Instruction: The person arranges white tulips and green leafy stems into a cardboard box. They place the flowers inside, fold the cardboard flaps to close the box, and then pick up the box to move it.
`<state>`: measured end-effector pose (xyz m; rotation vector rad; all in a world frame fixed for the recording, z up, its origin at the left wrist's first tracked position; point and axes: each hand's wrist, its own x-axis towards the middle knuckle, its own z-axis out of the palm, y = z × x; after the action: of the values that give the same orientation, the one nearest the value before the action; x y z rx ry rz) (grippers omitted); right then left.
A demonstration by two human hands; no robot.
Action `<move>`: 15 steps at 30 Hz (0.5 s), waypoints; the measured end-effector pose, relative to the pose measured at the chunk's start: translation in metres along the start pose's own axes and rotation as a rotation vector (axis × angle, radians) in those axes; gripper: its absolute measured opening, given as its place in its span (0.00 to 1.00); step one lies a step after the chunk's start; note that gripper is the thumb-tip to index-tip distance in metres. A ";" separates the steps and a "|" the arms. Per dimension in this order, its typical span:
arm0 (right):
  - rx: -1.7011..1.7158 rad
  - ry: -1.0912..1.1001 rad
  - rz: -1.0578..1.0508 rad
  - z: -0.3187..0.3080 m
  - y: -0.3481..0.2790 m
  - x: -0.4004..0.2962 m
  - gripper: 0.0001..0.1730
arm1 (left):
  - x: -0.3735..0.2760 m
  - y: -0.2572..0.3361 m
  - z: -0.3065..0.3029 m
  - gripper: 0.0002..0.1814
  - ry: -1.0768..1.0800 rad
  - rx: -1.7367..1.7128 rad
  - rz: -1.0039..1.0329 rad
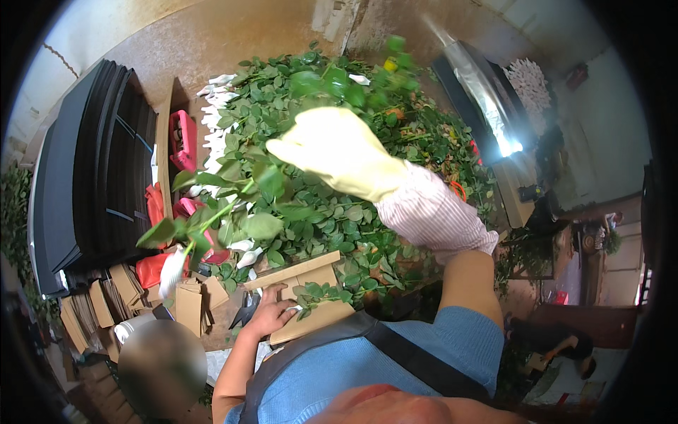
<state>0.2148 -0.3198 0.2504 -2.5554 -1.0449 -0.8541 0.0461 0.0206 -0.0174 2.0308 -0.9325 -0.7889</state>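
My right hand [333, 151], in a pale yellow rubber glove with a striped cuff, is raised over the leaves. It is closed on a leafy rose stem [212, 217], whose head in a white net sleeve [172, 273] hangs at the lower left. Motion blurs part of the foliage. My bare left hand [269, 315] rests on a folded cardboard sheet [312, 318] in front of my body. Its fingertips touch the white-covered head of another rose [320, 291] lying on the cardboard; whether they grip it is unclear. Beyond, a thick heap of cut roses [318, 212] covers the bench.
A tall stack of black sheets [95, 169] stands at the left. Near it are a pink plastic holder [183, 140] and bundles of cardboard pieces [190, 307]. A foil-like roll [479, 90] lies at the upper right. Another person [561, 339] bends at the far right.
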 end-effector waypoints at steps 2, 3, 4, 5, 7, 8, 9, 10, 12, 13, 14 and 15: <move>-0.093 0.008 0.019 -0.005 -0.010 -0.008 0.12 | 0.000 -0.003 0.000 0.13 -0.020 -0.009 -0.026; -0.128 -0.018 0.061 -0.014 -0.011 -0.007 0.14 | 0.003 -0.005 0.001 0.13 -0.017 -0.005 -0.012; -0.179 -0.061 0.099 -0.020 -0.011 0.003 0.15 | 0.001 -0.008 0.003 0.13 -0.015 -0.001 -0.009; -0.230 -0.104 0.137 -0.025 -0.005 0.015 0.17 | 0.000 -0.010 0.004 0.13 -0.013 0.003 -0.006; -0.136 -0.218 0.434 -0.032 0.021 0.057 0.06 | -0.003 -0.005 0.002 0.14 0.011 0.048 0.006; -0.370 -0.089 0.212 -0.032 0.058 0.059 0.08 | 0.004 -0.001 0.000 0.14 -0.010 0.054 0.025; -0.616 0.087 0.008 -0.023 0.096 0.063 0.15 | 0.008 0.001 -0.004 0.14 -0.017 0.069 0.020; -0.746 0.094 -0.023 -0.019 0.116 0.068 0.21 | 0.007 -0.002 -0.002 0.14 -0.016 0.073 0.013; -0.683 0.016 0.134 -0.008 0.135 0.070 0.25 | 0.001 -0.006 0.002 0.15 -0.024 0.037 -0.042; -0.496 -0.087 0.315 -0.008 0.137 0.058 0.23 | 0.003 -0.004 0.004 0.15 -0.008 0.029 -0.035; -0.373 -0.141 0.537 -0.012 0.149 0.040 0.21 | 0.002 -0.002 0.002 0.15 -0.026 0.034 -0.067; -0.251 -0.197 0.762 -0.019 0.166 0.009 0.20 | 0.003 -0.004 0.004 0.15 -0.030 0.035 -0.059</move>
<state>0.3283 -0.4411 0.2694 -2.9261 0.0595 -0.5438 0.0460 0.0191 -0.0237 2.0901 -0.9127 -0.8421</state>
